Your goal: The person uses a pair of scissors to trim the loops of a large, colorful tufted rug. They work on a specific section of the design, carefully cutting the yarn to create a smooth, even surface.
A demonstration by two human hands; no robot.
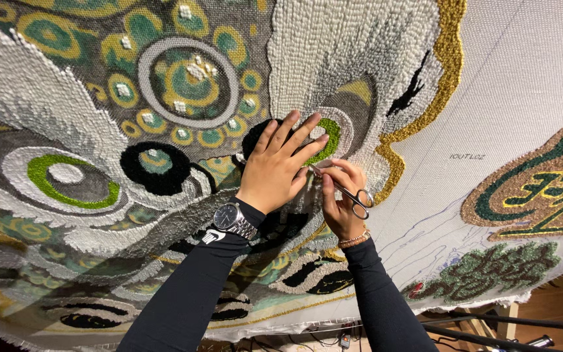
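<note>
A large tufted rug [99,111] with grey, white, green, yellow and black swirls and circles fills the view, stretched on a frame. My left hand [277,166] lies flat on the pile near a green ring, fingers spread, a silver wristwatch [232,218] on its wrist. My right hand [340,199] holds small silver scissors [350,193], the blades pointing left at the pile beside my left fingertips. A bead bracelet circles the right wrist. Both arms wear black sleeves.
Bare white backing cloth [522,78] with drawn lines spreads to the right, with a gold tufted border [447,72] and a green-and-brown tufted patch [535,189]. Another green patch [496,270] sits near the lower edge. Dark metal bars [509,322] show below.
</note>
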